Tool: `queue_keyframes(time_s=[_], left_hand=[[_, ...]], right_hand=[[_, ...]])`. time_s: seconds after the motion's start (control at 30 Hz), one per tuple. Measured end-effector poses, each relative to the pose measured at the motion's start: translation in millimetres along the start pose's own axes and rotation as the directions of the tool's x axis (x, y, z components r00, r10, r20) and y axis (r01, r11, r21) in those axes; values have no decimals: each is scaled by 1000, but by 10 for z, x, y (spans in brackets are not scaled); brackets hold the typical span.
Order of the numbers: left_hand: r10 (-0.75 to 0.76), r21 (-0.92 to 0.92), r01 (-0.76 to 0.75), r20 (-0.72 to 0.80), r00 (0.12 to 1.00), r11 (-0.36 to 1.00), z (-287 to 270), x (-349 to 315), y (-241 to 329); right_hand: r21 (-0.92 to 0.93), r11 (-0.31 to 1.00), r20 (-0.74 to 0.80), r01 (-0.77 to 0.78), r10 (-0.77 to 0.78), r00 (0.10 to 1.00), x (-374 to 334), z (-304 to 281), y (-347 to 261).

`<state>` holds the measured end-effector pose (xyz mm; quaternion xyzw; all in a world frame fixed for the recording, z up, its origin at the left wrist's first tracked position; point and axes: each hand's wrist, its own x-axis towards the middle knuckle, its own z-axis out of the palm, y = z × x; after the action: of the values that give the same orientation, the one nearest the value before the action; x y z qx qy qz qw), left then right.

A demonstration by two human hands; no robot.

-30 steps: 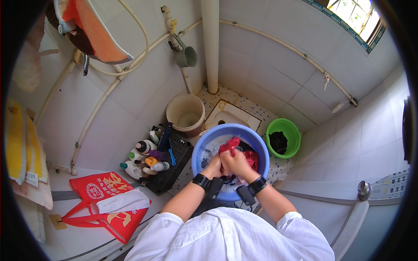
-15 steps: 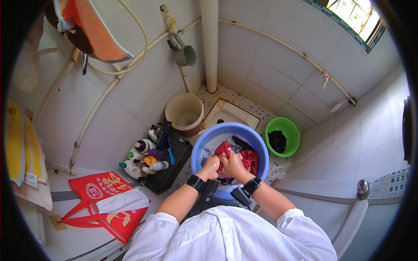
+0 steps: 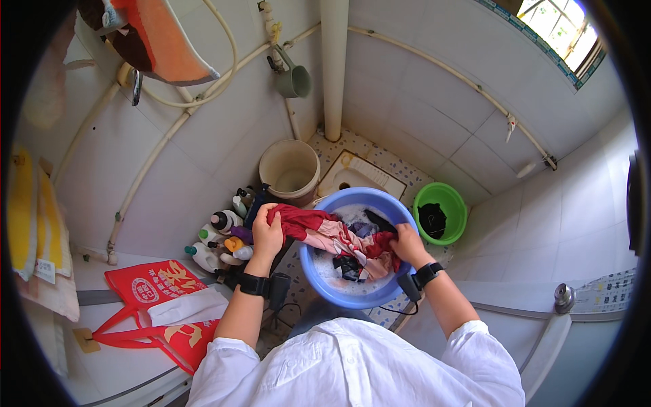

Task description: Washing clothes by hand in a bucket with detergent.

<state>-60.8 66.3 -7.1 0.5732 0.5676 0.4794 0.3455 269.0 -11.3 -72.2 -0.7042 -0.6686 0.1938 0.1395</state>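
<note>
A red and pink garment [image 3: 324, 233] is stretched between my two hands above a blue basin [image 3: 312, 277] of sudsy water. My left hand [image 3: 266, 234] grips one end, out past the basin's left rim. At the basin's right side my right hand [image 3: 409, 245] is closed on the other end, low over the water. Dark clothes [image 3: 364, 227] lie in the foam, partly covered by the garment. Each wrist wears a black band with a small device.
A green basin [image 3: 459, 234] with a black item stands to the right. Beyond the blue basin are a squat toilet [image 3: 369, 178] and a beige bucket [image 3: 312, 180]. Several bottles [image 3: 203, 256] crowd the left, near a red bag [image 3: 142, 288]. A dipper [image 3: 293, 81] hangs on the wall pipe.
My hands, close together in the basin before, have spread apart. The left went left and up past the rim, the right moved right, and the bunched garment is now drawn out between them.
</note>
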Motion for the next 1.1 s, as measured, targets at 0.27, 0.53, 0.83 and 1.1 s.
queue_keyframes(time_s=[0.27, 0.53, 0.83, 1.1], left_hand=[[184, 318, -236, 184, 965, 918, 85, -77, 345], [216, 40, -282, 546, 810, 958, 613, -412, 363], [-68, -96, 213, 754, 653, 972, 922, -319, 318], [-126, -328, 688, 844, 521, 647, 568, -187, 515]], right_hand=[[-39, 963, 316, -266, 264, 911, 66, -48, -130], [514, 836, 244, -189, 69, 967, 142, -853, -590], [815, 576, 267, -65, -274, 924, 183, -723, -796], [730, 669, 264, -139, -88, 960, 179, 465, -368]])
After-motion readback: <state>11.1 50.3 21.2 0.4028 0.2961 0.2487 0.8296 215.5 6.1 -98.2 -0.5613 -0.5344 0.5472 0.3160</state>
